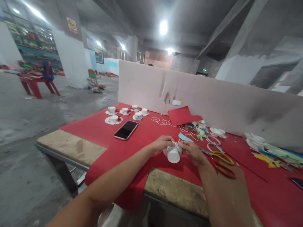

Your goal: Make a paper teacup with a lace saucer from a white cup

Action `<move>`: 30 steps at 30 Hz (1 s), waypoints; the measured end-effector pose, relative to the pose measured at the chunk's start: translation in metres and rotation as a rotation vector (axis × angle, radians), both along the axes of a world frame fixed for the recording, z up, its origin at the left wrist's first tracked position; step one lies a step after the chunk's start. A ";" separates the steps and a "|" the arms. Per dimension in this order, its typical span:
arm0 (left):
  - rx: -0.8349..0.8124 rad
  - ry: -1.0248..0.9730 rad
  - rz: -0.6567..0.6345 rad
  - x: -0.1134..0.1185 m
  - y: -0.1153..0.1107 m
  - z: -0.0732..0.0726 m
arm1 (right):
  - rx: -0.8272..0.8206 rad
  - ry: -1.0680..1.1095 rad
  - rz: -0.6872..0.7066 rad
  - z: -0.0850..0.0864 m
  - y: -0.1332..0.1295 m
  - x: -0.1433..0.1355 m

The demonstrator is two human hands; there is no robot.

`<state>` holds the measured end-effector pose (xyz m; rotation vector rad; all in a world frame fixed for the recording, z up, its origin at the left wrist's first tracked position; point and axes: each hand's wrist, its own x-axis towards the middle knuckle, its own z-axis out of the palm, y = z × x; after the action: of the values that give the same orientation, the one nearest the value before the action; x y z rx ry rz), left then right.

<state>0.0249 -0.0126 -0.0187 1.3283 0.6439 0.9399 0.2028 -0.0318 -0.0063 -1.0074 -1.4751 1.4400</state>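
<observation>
Above the table's near edge, a small white paper cup [174,156] with a frilly white rim tilts its flat round end toward me. My left hand [164,143] pinches the frilly part from the left. On the other side, my right hand [191,150] has its fingertips closed at the same frill, close to a thin pale strand or strip. What exactly the right fingertips grip is too small to tell. Scissors [221,162] with yellow and red handles lie just right of my right hand. A light-blue paper piece [185,137] rests behind the hands.
Several finished-looking white cups on frilly saucers [114,119] stand at the back left, behind a phone [126,130]. White cord [162,121], a brown tape roll [189,126], red paper [181,115] and paper scraps [272,154] lie farther back. A white panel [146,85] borders the red-covered table.
</observation>
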 end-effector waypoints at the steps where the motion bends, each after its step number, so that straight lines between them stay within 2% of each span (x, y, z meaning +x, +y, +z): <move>1: -0.001 0.002 0.000 0.000 0.000 0.000 | -0.003 0.000 -0.003 0.000 0.000 0.000; 6: -0.016 0.003 0.004 0.001 0.001 -0.001 | 0.067 -0.061 -0.022 -0.001 0.000 -0.002; 12: -0.022 0.023 -0.004 -0.001 0.003 -0.003 | 0.313 -0.303 -0.113 -0.005 0.003 -0.005; 15: -0.016 0.066 -0.012 -0.002 0.004 -0.004 | 0.369 -0.320 -0.174 -0.004 0.003 -0.007; 22: -0.004 0.083 -0.022 -0.002 0.003 -0.004 | 0.217 -0.179 -0.078 -0.002 -0.001 -0.008; 30: -0.004 0.073 -0.024 -0.001 0.003 -0.004 | 0.146 -0.109 -0.082 -0.006 0.001 -0.009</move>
<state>0.0234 -0.0092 -0.0223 1.3690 0.6832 0.8735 0.1938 -0.0310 -0.0122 -1.0565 -1.5745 1.2173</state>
